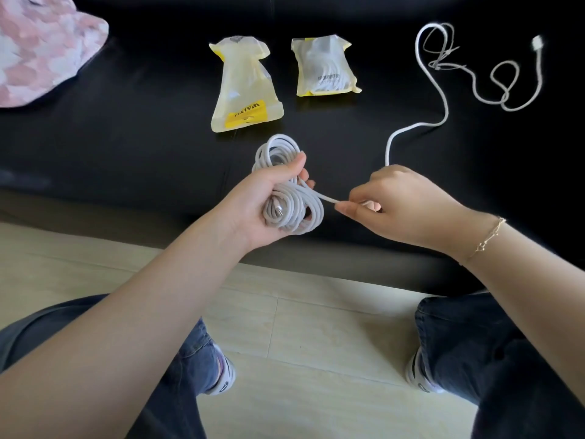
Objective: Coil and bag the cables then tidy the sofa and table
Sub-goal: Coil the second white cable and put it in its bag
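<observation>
Cable (pixel 421 126) across sofa (pixel 126 137), bags (pixel 245 87) beside

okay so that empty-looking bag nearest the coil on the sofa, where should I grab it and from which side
Judging by its pose, pinch the bag at the crumpled open end, the far end, reaching over from above. The end with the yellow label faces you and looks sealed flat, so lifting by the far end should leave the mouth up.

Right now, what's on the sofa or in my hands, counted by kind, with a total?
Yellow plastic bags: 2, the left bag and the right bag
White cables: 1, the cable, partly coiled in the left hand, fed by the right hand
Pink cushions: 1, the cushion
Total: 4
</observation>
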Available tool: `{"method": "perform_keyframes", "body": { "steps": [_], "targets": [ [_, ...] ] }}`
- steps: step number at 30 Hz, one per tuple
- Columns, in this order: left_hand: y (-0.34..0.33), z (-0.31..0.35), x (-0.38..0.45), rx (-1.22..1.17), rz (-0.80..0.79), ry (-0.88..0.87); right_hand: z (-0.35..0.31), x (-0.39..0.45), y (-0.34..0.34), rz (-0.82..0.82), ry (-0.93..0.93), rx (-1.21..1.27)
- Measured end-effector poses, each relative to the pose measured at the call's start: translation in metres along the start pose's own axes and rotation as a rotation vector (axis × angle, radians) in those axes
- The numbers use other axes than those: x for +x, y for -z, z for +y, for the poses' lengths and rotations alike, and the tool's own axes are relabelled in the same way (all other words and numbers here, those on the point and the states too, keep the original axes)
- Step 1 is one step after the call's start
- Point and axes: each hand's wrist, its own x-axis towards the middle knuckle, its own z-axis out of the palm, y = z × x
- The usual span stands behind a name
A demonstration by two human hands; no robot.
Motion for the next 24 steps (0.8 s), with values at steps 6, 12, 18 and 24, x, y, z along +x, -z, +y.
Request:
{"method": "perform_keyframes", "body": {
  "steps": [6,12,18,24],
  "targets": [
    [0.005,0.002,0.001,-0.212,-0.112,0.105,-0.009,-0.002,0.004,-0.250,-0.110,0.094],
    [0.009,0.005,0.003,-0.377,-0.039,-0.017,-0.010,-0.003,0.008,-0.308,-0.156,0.100],
    [0.010,0.007,0.006,-0.219,0.159,-0.155,-0.006,-0.003,0.016,-0.264,-0.193,-0.058],
    [0.008,0.007,0.007,-0.097,0.240,-0.165,0.002,-0.002,0.017,-0.154,-0.265,-0.065]
  ]
}}
